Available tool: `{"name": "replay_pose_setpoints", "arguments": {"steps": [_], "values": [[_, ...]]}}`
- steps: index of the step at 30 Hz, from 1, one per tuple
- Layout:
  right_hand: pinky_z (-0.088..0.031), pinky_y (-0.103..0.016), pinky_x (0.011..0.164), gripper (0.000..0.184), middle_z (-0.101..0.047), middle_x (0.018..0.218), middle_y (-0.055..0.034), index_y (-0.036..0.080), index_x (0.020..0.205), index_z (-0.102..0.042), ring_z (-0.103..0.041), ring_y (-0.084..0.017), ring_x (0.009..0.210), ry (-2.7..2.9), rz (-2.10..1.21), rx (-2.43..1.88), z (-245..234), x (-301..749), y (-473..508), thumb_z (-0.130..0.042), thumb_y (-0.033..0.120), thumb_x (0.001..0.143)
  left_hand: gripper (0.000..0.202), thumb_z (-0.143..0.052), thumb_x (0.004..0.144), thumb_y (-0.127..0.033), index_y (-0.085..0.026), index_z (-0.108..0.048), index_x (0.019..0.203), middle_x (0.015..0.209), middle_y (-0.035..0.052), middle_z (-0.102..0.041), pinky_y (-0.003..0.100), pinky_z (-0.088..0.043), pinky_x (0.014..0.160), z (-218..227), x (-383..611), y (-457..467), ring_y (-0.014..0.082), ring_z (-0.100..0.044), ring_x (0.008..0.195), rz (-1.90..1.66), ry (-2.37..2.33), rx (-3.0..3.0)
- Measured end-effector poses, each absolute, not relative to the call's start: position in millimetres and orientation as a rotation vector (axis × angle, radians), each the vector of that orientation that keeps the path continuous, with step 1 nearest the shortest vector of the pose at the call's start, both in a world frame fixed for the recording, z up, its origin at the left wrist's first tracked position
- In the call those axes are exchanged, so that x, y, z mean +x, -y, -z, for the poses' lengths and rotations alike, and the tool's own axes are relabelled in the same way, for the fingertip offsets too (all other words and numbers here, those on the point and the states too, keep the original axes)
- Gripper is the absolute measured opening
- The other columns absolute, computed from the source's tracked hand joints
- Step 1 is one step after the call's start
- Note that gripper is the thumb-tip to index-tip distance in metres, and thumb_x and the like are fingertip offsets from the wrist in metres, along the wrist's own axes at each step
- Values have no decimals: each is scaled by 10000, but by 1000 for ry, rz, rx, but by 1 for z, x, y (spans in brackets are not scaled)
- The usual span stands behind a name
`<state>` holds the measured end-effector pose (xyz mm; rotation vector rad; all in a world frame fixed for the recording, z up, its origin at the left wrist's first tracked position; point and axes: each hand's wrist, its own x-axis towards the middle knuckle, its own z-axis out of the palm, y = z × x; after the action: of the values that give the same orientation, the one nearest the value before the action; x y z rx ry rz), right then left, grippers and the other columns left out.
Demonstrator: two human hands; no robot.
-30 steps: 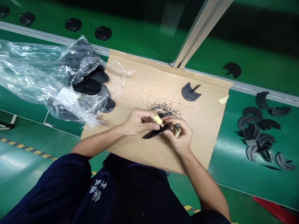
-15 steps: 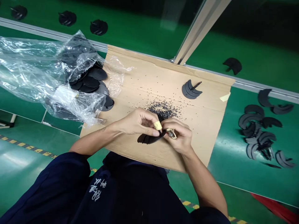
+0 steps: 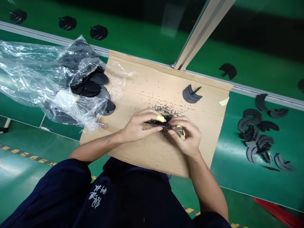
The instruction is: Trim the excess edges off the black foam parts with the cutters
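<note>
Over cardboard point(image 3: 152, 82) on the green counter point(image 3: 237, 60), two hands pinch a black piece point(image 3: 159, 124).
Left hand point(image 3: 139, 126) and right hand point(image 3: 187, 136) both have their grip clamped on it, right above scattered black granules point(image 3: 166, 110). Right fingers also hold a small taped metal item point(image 3: 180, 132). Black arcs point(image 3: 192, 94) lie on the cardboard; black discs point(image 3: 95, 85) sit in a plastic bag point(image 3: 28, 72) at its left edge.

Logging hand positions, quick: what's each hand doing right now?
Left hand: closed, pinching a thin black piece.
Right hand: closed, holding a small cream-taped tool.
</note>
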<state>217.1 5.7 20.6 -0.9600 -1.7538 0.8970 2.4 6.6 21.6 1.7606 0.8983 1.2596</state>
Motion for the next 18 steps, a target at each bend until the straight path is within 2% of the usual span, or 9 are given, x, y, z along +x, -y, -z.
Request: {"name": "replay_pose_setpoints", "arguments": {"steps": [7,12,18], "values": [[-543,-391,750,168,-745,979,-80,228,1057,-696,-698,-233,890,2046,-529,-1071,-20,229,-13,-651,178,904,225,-770,888,-249,-181,-732,1099,1011,77,-745,309,-591,835,-22,0,-9,162,-700,950,-1270,-898,1914],[-489,-353,681,125,-732,890,-73,202,1019,-680,-661,-210,802,2150,-362,-1062,-15,230,-13,-610,153,927,213,-767,889,-230,-174,-730,1091,1004,76,-739,309,-582,833,-20,1,-9,161,-690,948,-1253,-885,1936],[-440,-338,644,165,-724,815,-52,208,1041,-707,-612,-188,721,2226,-193,-1105,-17,234,-11,-592,145,942,203,-759,898,-245,-179,-737,1088,982,72,-746,311,-577,818,-19,1,-10,162,-693,932,-1256,-870,1951]]}}
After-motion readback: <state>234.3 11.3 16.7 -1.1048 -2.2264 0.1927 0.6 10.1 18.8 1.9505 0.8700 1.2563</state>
